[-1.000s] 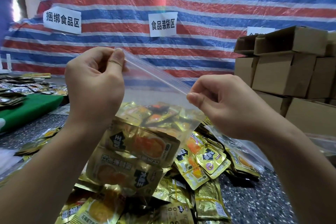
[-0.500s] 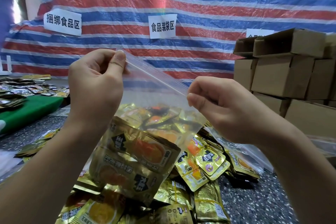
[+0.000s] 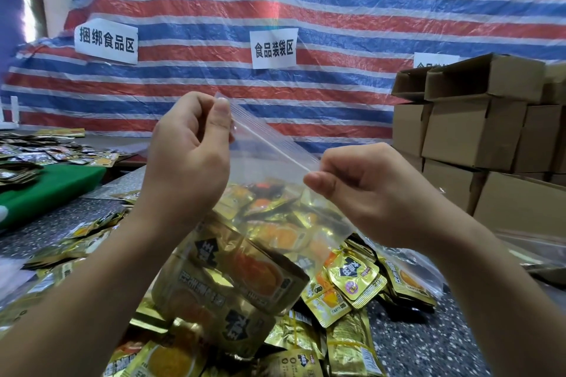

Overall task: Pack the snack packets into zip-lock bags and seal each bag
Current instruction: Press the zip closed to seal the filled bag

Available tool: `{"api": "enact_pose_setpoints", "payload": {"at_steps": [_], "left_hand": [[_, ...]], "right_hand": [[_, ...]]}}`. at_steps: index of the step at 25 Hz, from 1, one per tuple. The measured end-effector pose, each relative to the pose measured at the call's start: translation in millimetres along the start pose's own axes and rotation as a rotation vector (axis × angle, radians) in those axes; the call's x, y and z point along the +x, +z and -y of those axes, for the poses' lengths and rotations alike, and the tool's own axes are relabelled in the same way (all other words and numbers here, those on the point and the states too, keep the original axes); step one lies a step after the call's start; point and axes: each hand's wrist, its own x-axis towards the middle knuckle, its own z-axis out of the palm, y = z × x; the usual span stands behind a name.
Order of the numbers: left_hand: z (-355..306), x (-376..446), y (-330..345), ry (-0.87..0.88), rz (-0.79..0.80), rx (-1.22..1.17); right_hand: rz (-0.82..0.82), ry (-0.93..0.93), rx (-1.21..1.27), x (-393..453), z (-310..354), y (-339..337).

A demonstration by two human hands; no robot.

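Observation:
I hold a clear zip-lock bag (image 3: 269, 162) up in front of me by its top strip. My left hand (image 3: 186, 159) pinches the strip's left corner between thumb and fingers. My right hand (image 3: 364, 190) pinches the strip's right end, lower down, so the strip slants. Gold snack packets (image 3: 232, 281) with orange pictures hang inside the bag's lower part. A heap of loose gold snack packets (image 3: 349, 281) lies on the speckled table beneath the bag.
Stacked cardboard boxes (image 3: 477, 128) stand at the right. A green board (image 3: 52, 187) with dark packets beyond it lies at the left. A striped tarp with white paper signs (image 3: 273, 48) hangs behind. More clear bags (image 3: 428, 278) lie at the right of the heap.
Both hands keep pinching the strip's ends. The bag and hands have sunk slightly in view and the right thumb has shifted a little along the strip.

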Motion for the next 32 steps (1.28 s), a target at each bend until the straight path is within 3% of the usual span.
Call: {"api": "enact_pose_setpoints", "payload": {"at_steps": [4, 9, 11, 15, 17, 22, 25, 28, 30, 32], "left_hand": [[1, -3, 2, 0.019, 0.008, 0.015], [-1, -10, 11, 0.113, 0.058, 0.074], [-2, -12, 14, 0.167, 0.066, 0.111], [2, -16, 18, 0.239, 0.158, 0.184], [5, -19, 20, 0.221, 0.232, 0.228], [11, -16, 21, 0.104, 0.160, 0.219], [12, -16, 20, 0.093, 0.082, 0.173], [13, -19, 24, 0.040, 0.104, 0.180], [15, -21, 26, 0.021, 0.152, 0.204], [15, -23, 27, 0.015, 0.190, 0.220]], "right_hand": [[0.021, 0.029, 0.041, 0, -3, 1], [0.114, 0.145, -0.178, -1, 7, 9], [0.134, 0.187, -0.088, 1, 13, 20], [0.344, 0.335, 0.146, 2, 14, 53], [0.321, 0.372, 0.140, 0, 9, 66], [0.118, 0.491, 0.206, 5, -9, 59], [-0.194, 0.676, 0.407, 8, -32, 42], [-0.484, 0.813, 0.556, 11, -64, 12], [-0.685, 0.820, 0.526, 13, -92, -7], [-0.841, 0.788, 0.266, 10, -118, -21]]}}
